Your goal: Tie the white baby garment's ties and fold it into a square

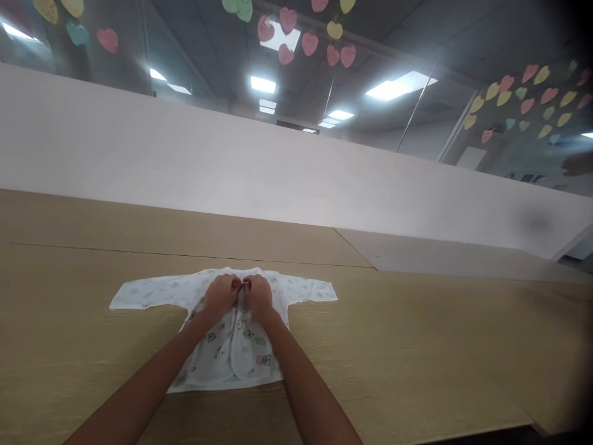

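Note:
A small white baby shirt (250, 358) with printed figures lies spread on the table, its sleeves stretched out to both sides. Down its front runs an opening, where a white button (239, 324) shows below my hands. My left hand (223, 293) pinches the shirt's front edge near the neckline. Close against it, my right hand (257, 293) pinches the other side of the same edge. The fingertips of both hands almost meet, and what exactly lies between them is hidden.
The wood-coloured table (407, 358) extends to both sides, with panel seams near its back. Behind it stands a low white wall (259, 167), topped by glass panels bearing heart-shaped paper notes (310, 43). A grey surface (430, 256) adjoins at the back right.

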Available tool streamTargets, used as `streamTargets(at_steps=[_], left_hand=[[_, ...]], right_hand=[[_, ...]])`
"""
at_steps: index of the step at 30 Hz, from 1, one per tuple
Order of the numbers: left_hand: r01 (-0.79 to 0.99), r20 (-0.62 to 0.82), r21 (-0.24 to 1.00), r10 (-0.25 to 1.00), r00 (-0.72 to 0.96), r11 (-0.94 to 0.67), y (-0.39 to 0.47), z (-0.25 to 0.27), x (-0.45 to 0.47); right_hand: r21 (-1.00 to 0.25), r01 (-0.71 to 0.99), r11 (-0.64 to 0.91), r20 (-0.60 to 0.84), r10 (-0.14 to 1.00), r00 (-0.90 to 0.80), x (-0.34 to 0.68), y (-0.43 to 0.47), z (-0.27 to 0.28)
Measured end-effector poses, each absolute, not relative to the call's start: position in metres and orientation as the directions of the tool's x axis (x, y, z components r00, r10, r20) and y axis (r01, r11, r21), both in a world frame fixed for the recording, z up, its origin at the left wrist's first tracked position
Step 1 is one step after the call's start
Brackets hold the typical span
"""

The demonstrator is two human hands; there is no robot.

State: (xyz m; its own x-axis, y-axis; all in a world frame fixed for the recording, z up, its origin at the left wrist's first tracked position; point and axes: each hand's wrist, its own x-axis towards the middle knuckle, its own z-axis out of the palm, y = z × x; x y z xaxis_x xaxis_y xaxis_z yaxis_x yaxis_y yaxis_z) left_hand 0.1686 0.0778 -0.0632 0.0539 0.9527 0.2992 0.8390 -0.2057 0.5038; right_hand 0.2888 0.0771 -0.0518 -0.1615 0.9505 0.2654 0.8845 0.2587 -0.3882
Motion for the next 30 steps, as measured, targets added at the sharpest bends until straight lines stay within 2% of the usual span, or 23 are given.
streamTargets(at_steps=[4,11,17,21,23,25,28,30], left_hand=[[0.832,0.316,0.502,0.946,0.075,-0.234,0.077,-0.065,0.165],[0.81,0.338,0.519,0.936,0.099,-0.273,0.071,-0.061,0.165],[0.828,0.318,0.503,0.944,0.089,-0.247,0.067,-0.058,0.169],[0.857,0.301,0.468,0.951,0.073,-0.214,0.066,-0.057,0.172],[0.834,0.299,0.509,0.952,0.059,-0.212,0.064,-0.056,0.172],[0.765,0.291,0.601,0.955,0.057,-0.229,0.061,-0.054,0.17],[0.636,0.244,0.731,0.965,0.094,-0.246,0.052,-0.052,0.165],[0.579,0.223,0.772,0.965,0.14,-0.262,0.047,-0.053,0.162]], right_hand=[[-0.442,0.855,0.273,0.3,0.943,-0.146,0.292,0.08,-0.056],[-0.447,0.856,0.261,0.344,0.933,-0.105,0.291,0.077,-0.058],[-0.611,0.759,0.224,0.348,0.937,0.004,0.289,0.076,-0.063],[-0.731,0.641,0.234,0.309,0.951,0.006,0.29,0.077,-0.059],[-0.769,0.599,0.223,0.274,0.962,-0.006,0.293,0.075,-0.051],[-0.773,0.603,0.196,0.242,0.97,-0.005,0.297,0.072,-0.043],[-0.718,0.673,0.177,0.199,0.979,-0.045,0.302,0.062,-0.036],[-0.656,0.725,0.209,0.176,0.977,-0.122,0.303,0.054,-0.036]])
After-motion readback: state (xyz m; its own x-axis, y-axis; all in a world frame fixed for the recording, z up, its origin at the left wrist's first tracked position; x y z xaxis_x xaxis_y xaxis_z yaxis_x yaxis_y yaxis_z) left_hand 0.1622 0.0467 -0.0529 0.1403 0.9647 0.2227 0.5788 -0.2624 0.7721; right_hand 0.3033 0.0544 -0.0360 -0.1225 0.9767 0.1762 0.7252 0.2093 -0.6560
